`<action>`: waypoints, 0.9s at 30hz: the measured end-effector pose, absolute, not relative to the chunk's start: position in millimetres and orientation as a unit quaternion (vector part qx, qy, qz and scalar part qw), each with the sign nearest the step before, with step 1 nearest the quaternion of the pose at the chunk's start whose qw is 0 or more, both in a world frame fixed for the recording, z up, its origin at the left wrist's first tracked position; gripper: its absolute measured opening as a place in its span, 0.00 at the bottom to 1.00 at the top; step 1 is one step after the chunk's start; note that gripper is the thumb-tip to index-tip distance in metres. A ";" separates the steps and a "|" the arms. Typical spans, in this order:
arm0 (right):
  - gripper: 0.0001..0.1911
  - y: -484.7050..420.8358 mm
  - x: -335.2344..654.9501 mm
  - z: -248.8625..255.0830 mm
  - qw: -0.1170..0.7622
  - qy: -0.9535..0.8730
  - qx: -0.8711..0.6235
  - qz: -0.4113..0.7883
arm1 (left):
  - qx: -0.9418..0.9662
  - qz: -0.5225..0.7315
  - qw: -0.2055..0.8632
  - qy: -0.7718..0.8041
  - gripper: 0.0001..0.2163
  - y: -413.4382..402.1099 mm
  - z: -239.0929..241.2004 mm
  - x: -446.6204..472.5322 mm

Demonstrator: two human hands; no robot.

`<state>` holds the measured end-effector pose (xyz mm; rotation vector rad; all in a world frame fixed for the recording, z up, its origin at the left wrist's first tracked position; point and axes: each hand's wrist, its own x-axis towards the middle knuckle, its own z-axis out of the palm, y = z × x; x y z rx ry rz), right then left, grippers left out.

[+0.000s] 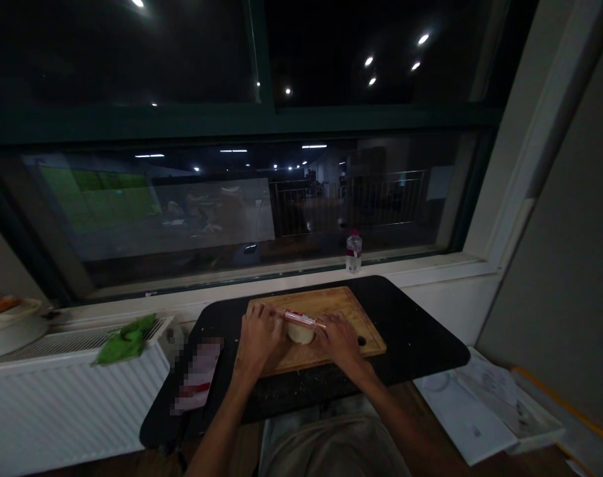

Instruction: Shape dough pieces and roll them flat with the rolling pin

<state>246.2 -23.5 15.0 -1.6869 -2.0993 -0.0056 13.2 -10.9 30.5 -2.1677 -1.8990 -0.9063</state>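
A wooden cutting board lies on a black table. On the board sits a pale round piece of dough. Across its top lies a thin rod with red and white markings, used like a rolling pin. My left hand rests on the rod's left end and my right hand on its right end. Both hands are palm down, with the fingers curled over the rod.
A small water bottle stands on the windowsill behind the table. A green cloth lies on the white radiator at left, beside stacked bowls. A blurred packet lies on the table's left. White papers lie at lower right.
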 end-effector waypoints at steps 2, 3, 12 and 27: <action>0.17 -24.7 245.8 20.5 0.212 -0.760 -0.615 -0.007 | -0.722 -0.292 0.082 -0.622 0.13 0.6 31.7 6.6; 0.18 -23.5 245.9 23.8 0.206 -0.760 -0.616 -0.010 | -0.727 -0.289 0.082 -0.618 0.14 7.5 31.6 3.9; 0.21 18.5 248.5 35.7 0.170 -0.808 -0.563 -0.032 | -0.812 -0.052 0.126 -0.568 0.17 44.2 31.4 3.7; 0.27 22.3 236.8 15.4 0.189 -0.719 -0.669 -0.001 | -0.753 -0.069 0.087 -0.648 0.30 37.2 48.6 14.0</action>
